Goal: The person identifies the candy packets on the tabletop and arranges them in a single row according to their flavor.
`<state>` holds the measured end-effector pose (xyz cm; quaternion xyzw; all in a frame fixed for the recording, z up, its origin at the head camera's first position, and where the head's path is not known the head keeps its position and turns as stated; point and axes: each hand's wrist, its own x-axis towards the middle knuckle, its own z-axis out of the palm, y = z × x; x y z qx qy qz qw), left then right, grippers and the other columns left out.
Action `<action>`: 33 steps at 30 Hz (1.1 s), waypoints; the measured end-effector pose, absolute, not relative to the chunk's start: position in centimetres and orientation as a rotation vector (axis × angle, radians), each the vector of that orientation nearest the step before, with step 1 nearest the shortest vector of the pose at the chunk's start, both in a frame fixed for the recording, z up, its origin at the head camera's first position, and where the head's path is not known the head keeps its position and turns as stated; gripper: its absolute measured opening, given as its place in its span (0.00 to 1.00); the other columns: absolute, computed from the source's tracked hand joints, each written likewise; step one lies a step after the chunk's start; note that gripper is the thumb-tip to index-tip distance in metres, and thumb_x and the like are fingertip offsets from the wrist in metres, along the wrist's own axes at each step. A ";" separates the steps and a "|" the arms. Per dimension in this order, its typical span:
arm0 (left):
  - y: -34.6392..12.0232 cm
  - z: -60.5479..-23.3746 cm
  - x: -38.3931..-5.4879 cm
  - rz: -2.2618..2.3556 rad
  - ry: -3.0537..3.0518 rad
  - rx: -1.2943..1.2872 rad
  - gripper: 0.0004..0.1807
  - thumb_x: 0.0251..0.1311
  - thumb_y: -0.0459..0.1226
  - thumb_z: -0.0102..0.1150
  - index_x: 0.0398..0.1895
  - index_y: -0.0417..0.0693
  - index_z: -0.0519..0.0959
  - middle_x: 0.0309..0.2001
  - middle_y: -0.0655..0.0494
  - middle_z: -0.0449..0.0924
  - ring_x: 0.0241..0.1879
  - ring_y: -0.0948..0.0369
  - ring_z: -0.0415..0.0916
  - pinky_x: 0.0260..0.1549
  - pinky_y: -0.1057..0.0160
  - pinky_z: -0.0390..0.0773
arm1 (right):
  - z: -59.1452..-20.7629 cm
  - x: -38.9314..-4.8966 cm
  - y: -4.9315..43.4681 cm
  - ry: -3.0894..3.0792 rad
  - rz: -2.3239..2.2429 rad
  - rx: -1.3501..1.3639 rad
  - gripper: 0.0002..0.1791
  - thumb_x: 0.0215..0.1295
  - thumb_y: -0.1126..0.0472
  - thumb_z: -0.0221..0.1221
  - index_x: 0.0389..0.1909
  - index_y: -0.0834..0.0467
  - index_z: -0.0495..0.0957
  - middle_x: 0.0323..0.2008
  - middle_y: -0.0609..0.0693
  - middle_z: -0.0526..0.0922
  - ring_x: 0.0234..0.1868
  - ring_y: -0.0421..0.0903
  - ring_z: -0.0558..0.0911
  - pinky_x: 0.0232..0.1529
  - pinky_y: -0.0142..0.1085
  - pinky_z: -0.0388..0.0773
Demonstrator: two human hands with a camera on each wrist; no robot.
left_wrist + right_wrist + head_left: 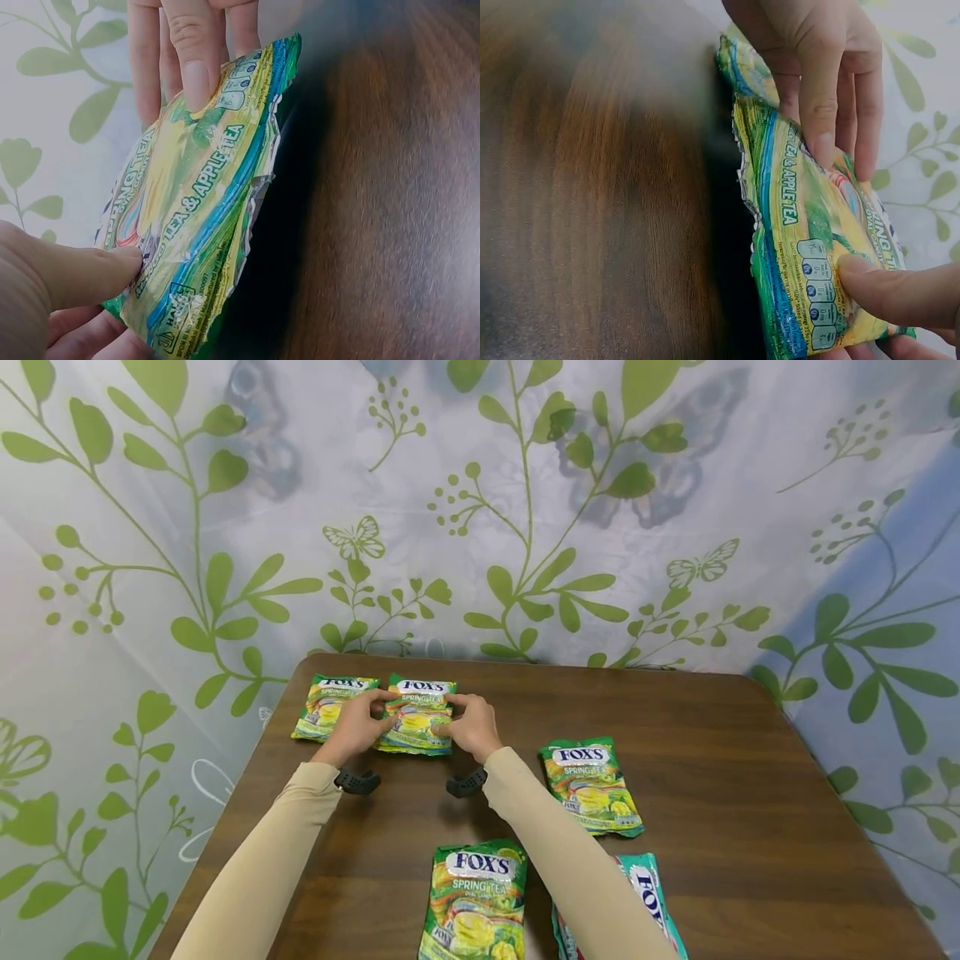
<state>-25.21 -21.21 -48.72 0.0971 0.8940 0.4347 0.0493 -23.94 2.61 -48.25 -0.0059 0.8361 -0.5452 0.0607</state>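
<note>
A green and yellow FOX'S Spring Tea candy bag [417,714] is at the back left of the wooden table. My left hand [357,727] grips its left side and my right hand [476,727] its right side. Both thumbs press the printed front of the bag [191,191], with the other fingers around its sides and partly hidden behind it. In the right wrist view, the bag's [802,217] crimped lower edge faces the table. A second Spring Tea bag [318,710] lies just left, partly behind my left hand.
Another Spring Tea bag [588,785] lies right of centre, and one more green bag [476,902] is near the front. A teal FOX'S bag [652,893] is partly covered by my right sleeve. Behind the table [712,760] hangs a leaf-patterned curtain [420,552].
</note>
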 end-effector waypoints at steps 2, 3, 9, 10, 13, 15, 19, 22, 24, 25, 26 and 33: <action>-21.3 -48.8 -25.5 1.313 2.733 0.297 0.25 0.77 0.32 0.66 0.73 0.38 0.78 0.63 0.33 0.78 0.63 0.38 0.75 0.59 0.38 0.79 | -48.2 -24.1 2.4 2.529 -1.642 -0.020 0.38 0.63 0.70 0.78 0.75 0.60 0.78 0.65 0.63 0.82 0.44 0.52 0.90 0.37 0.40 0.86; -21.3 -48.9 -25.6 1.313 2.731 0.292 0.24 0.77 0.32 0.66 0.73 0.38 0.78 0.63 0.33 0.78 0.63 0.38 0.75 0.59 0.38 0.79 | -48.3 -24.2 2.3 2.529 -1.641 -0.019 0.38 0.63 0.70 0.78 0.75 0.60 0.78 0.65 0.63 0.82 0.44 0.51 0.90 0.37 0.40 0.86; -21.3 -49.2 -25.8 1.286 2.746 0.304 0.24 0.77 0.32 0.66 0.74 0.37 0.78 0.63 0.32 0.78 0.63 0.38 0.76 0.58 0.38 0.80 | -48.7 -24.6 2.0 2.543 -1.636 -0.002 0.38 0.63 0.70 0.78 0.75 0.60 0.79 0.64 0.63 0.82 0.41 0.49 0.89 0.36 0.40 0.86; -21.3 -49.2 -25.7 1.283 2.752 0.307 0.24 0.77 0.32 0.66 0.73 0.37 0.78 0.63 0.32 0.78 0.63 0.38 0.76 0.58 0.38 0.80 | -48.8 -24.7 2.0 2.545 -1.635 -0.005 0.38 0.63 0.70 0.78 0.75 0.60 0.79 0.64 0.63 0.82 0.41 0.50 0.89 0.36 0.40 0.86; -21.3 -49.3 -25.5 1.280 2.763 0.301 0.24 0.77 0.31 0.66 0.73 0.37 0.78 0.63 0.32 0.78 0.63 0.38 0.76 0.57 0.38 0.81 | -49.2 -24.6 2.0 2.541 -1.642 -0.018 0.37 0.64 0.70 0.78 0.74 0.59 0.79 0.65 0.63 0.82 0.44 0.51 0.89 0.36 0.41 0.87; -21.1 -49.3 -25.3 1.272 2.773 0.304 0.24 0.77 0.31 0.65 0.73 0.37 0.78 0.63 0.32 0.78 0.62 0.38 0.77 0.54 0.39 0.82 | -49.4 -24.6 2.0 2.548 -1.644 -0.026 0.37 0.65 0.71 0.77 0.74 0.59 0.79 0.67 0.63 0.81 0.46 0.53 0.89 0.38 0.41 0.88; -20.9 -49.4 -25.3 1.240 2.818 0.330 0.24 0.77 0.31 0.65 0.73 0.36 0.78 0.62 0.32 0.78 0.60 0.38 0.78 0.48 0.43 0.82 | -49.6 -24.7 1.9 2.580 -1.631 -0.030 0.35 0.65 0.71 0.76 0.74 0.59 0.80 0.68 0.62 0.80 0.50 0.55 0.88 0.41 0.43 0.88; -20.8 -49.5 -25.4 1.218 2.861 0.356 0.24 0.76 0.29 0.65 0.72 0.35 0.79 0.64 0.30 0.78 0.59 0.38 0.78 0.46 0.44 0.81 | -49.6 -24.9 1.7 2.609 -1.609 -0.033 0.35 0.65 0.71 0.76 0.73 0.59 0.80 0.68 0.62 0.80 0.51 0.56 0.88 0.42 0.43 0.88; -20.7 -49.5 -25.4 1.228 2.870 0.363 0.24 0.76 0.28 0.64 0.72 0.34 0.79 0.65 0.30 0.77 0.60 0.37 0.78 0.46 0.44 0.80 | -49.5 -24.9 1.6 2.624 -1.602 -0.042 0.34 0.65 0.71 0.76 0.73 0.60 0.80 0.68 0.63 0.80 0.52 0.56 0.88 0.42 0.43 0.88; -20.7 -49.5 -25.4 1.229 2.875 0.366 0.24 0.76 0.27 0.64 0.72 0.34 0.79 0.66 0.29 0.76 0.60 0.37 0.78 0.47 0.43 0.80 | -49.5 -24.9 1.5 2.630 -1.600 -0.046 0.34 0.65 0.71 0.76 0.73 0.60 0.80 0.69 0.63 0.79 0.52 0.56 0.88 0.42 0.43 0.88; -20.6 -49.5 -25.4 1.233 2.875 0.366 0.24 0.76 0.27 0.64 0.72 0.34 0.79 0.66 0.29 0.76 0.61 0.37 0.78 0.47 0.43 0.79 | -49.5 -24.9 1.5 2.636 -1.597 -0.045 0.34 0.65 0.71 0.76 0.72 0.60 0.81 0.69 0.64 0.79 0.52 0.56 0.88 0.41 0.42 0.88; -20.4 -49.8 -25.4 1.205 2.905 0.408 0.24 0.75 0.27 0.63 0.72 0.32 0.78 0.63 0.29 0.77 0.56 0.39 0.78 0.46 0.44 0.79 | -49.4 -24.9 1.3 2.666 -1.549 -0.033 0.34 0.66 0.70 0.76 0.73 0.61 0.80 0.66 0.63 0.80 0.49 0.53 0.86 0.39 0.39 0.85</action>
